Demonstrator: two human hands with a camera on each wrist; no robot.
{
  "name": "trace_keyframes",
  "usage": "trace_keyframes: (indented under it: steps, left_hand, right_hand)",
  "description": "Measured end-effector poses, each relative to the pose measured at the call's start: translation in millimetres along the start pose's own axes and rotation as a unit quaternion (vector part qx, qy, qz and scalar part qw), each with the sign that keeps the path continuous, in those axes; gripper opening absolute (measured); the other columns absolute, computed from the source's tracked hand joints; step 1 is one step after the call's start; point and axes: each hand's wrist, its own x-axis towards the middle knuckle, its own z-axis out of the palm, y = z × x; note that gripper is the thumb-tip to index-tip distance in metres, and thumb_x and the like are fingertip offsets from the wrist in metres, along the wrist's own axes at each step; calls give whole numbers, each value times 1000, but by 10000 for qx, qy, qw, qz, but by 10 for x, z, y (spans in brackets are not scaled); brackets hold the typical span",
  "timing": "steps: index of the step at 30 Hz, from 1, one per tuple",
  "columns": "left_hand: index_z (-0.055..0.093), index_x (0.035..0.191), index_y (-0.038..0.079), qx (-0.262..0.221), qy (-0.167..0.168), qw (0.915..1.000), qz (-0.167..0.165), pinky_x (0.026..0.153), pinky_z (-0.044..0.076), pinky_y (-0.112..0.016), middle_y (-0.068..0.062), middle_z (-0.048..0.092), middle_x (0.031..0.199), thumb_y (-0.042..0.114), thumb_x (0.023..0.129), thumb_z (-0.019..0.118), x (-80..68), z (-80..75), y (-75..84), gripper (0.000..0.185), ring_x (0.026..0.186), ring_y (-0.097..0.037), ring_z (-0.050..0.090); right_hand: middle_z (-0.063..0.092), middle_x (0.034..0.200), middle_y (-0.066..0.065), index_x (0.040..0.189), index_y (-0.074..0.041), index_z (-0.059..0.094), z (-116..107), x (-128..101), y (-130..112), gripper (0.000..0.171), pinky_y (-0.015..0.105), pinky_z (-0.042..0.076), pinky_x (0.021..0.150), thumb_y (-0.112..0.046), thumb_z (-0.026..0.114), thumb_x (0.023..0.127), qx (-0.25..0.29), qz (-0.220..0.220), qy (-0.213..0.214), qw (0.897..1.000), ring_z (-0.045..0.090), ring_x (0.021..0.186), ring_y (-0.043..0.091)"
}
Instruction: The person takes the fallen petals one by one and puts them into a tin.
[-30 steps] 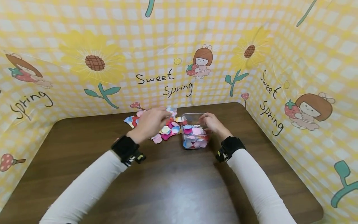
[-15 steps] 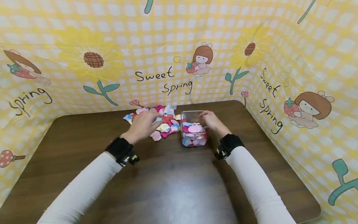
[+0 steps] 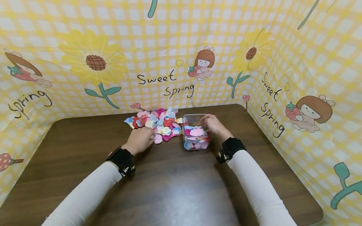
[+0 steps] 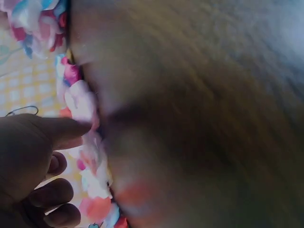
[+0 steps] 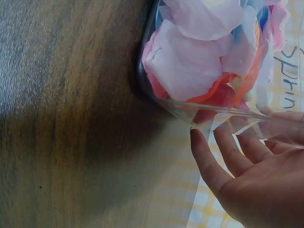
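Observation:
My left hand [image 3: 139, 139] is at the near left edge of a loose pile of fabric flower petals [image 3: 161, 121] in pink, red, white and blue. In the left wrist view its thumb tip meets a pale pink petal [image 4: 80, 99], and the other fingers curl below. Whether the fingers pinch that petal I cannot tell. A clear rectangular box [image 3: 197, 136], partly filled with similar petals [image 5: 185, 61], stands upright to the right of the pile. My right hand [image 3: 215, 126] holds the box at its right side, with curled fingers [image 5: 209, 161] against the clear wall.
Both hands work at the far part of a dark brown wooden table [image 3: 158, 188]. A yellow checked cloth [image 3: 158, 47] with printed flowers and figures hangs as a wall behind and at both sides. The petal pile lies close to the table's back edge.
My left hand has moved from above the middle of the pile, left and nearer, down to its front left edge, uncovering more petals. My right hand stays at the box.

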Motion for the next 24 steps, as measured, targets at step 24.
trace_keyframes:
  steps: [24]
  left_hand:
    - [79,117,19,-704,691,9863,1322,55,46,-31,2,74,101,25,98,70,617,-447,1230,22,87,-18,69]
  right_hand:
    - [63,133,28,129,9,53,-18,0,-5,42,56,49,99,-3,33,94,221,6,32,9998,55,127,39]
